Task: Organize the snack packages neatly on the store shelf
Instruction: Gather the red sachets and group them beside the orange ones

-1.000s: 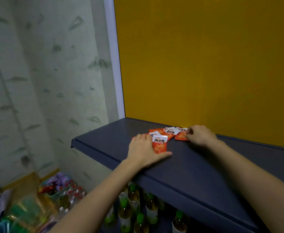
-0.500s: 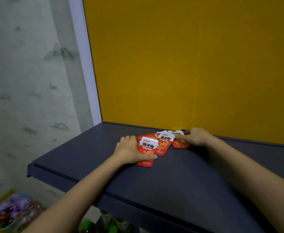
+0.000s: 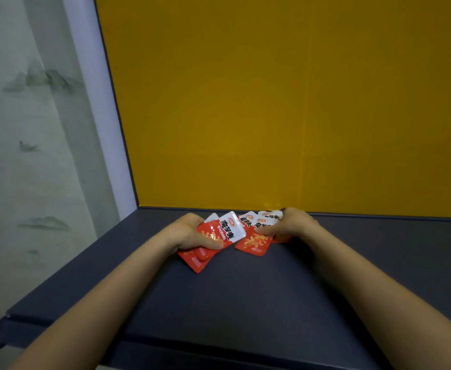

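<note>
Several small red-and-white snack packages lie near the back of a dark blue shelf (image 3: 245,295). My left hand (image 3: 189,233) grips a small bunch of the packages (image 3: 225,231), thumb across their red fronts, lifted slightly and fanned. My right hand (image 3: 291,224) holds another overlapping group of the packages (image 3: 253,240), fingers pressing their white tops close to the yellow back panel. The two bunches sit side by side, almost touching.
A yellow back panel (image 3: 272,102) rises behind the shelf. A white upright post (image 3: 98,102) stands at the shelf's left end, with a pale patterned wall (image 3: 18,156) beyond. The shelf's front edge (image 3: 58,332) runs along the lower left.
My left hand went from lying flat on the packages to gripping a bunch and lifting it. My right hand gathered its packages closer. The view turned up and right; the bottles below dropped from sight.
</note>
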`<state>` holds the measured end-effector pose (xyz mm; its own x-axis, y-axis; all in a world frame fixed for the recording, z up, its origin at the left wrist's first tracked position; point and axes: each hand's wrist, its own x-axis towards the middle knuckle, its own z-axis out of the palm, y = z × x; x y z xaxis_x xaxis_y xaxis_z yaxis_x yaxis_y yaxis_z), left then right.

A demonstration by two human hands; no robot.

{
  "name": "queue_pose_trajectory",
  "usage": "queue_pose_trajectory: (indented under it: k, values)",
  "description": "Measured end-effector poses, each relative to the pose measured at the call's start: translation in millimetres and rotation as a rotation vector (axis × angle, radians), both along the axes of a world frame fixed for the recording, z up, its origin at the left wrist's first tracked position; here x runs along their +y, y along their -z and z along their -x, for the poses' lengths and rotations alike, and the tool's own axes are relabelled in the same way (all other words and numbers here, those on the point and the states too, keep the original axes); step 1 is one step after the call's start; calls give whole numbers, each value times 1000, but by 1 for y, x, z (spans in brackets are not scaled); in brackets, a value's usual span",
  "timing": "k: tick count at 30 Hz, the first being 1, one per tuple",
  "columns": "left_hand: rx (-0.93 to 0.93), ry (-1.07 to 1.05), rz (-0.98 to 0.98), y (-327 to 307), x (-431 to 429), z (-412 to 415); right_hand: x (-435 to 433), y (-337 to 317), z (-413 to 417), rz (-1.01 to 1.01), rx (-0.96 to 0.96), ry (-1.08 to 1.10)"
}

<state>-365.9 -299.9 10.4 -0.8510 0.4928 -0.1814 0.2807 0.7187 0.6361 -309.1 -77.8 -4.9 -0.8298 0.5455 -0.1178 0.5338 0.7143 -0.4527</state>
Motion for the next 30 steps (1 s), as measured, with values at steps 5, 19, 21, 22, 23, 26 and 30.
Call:
queue_pose_trajectory:
  k: [5,19,21,22,23,26,30]
  values:
    - [-70,-71,-296,-1,-2,17,8,7,5,225,120,29]
    - [19,99,-17,8,59,27,36,9,-69,553,414,91]
    - [-21,131,-71,9,59,26,34,10,-78,566,443,102]
    - [-33,141,-91,8,58,24,32,10,-81,579,465,106]
    - [-31,143,-108,8,58,23,29,9,-84,598,488,106]
    - [-36,108,-177,9,55,24,23,6,-91,657,554,105]
    - [-159,71,-262,8,54,29,23,1,-110,719,612,103]
